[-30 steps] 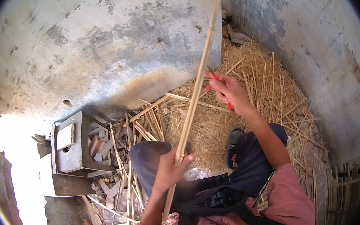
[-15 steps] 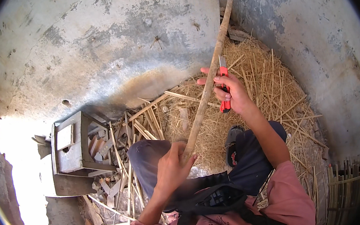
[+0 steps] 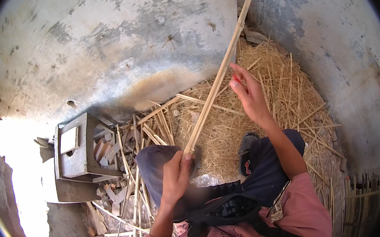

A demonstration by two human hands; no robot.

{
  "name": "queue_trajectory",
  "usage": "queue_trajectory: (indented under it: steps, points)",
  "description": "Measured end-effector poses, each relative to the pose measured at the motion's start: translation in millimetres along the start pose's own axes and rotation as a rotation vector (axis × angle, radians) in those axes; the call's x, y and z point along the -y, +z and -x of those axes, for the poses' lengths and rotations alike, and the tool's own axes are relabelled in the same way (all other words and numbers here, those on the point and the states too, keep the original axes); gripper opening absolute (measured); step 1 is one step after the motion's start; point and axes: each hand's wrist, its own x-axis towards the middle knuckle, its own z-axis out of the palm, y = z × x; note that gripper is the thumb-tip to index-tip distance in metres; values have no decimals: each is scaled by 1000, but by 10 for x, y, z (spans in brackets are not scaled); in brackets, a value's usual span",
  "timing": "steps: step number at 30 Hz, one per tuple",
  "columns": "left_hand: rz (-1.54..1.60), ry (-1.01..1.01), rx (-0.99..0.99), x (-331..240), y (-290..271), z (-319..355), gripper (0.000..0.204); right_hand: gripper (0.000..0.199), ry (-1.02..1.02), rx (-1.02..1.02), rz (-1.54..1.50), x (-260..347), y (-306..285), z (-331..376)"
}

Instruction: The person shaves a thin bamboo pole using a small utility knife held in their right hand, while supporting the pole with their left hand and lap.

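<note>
My left hand (image 3: 176, 177) is closed around the lower end of a long split bamboo stick (image 3: 215, 91), above my left knee. The stick slants up and away to the right, its pale cut face showing. Close to the stick's right side, above the straw, is my right hand (image 3: 253, 98). It holds a red utility knife (image 3: 237, 78), of which only a bit of red shows between the fingers; most of the knife is hidden by the hand.
A heap of straw-like shavings (image 3: 215, 148) covers the floor ahead. At the left a wooden box stool (image 3: 73, 161) lies among split sticks and rubble. Worn plaster walls (image 3: 114, 48) rise behind. A bundle of upright sticks (image 3: 367, 197) stands at the lower right.
The stick has turned from its brown rounded side to its pale cut face. My right hand has rotated, so the knife is mostly covered. My left hand has moved slightly left.
</note>
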Motion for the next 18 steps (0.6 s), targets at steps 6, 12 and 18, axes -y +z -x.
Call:
queue_trajectory:
  steps: [6, 12, 18]
  points:
    - [137, -150, 20, -159, -54, -61, 36, 18, -192, 159, 1, 217, 231, 348]
    - [270, -245, 5, -297, -37, -145, 42, 18, -415, 294, 99, 386, 437, 656]
    - [259, -189, 8, -212, 5, -194, 40, 21, -369, 338, 141, 320, 510, 731]
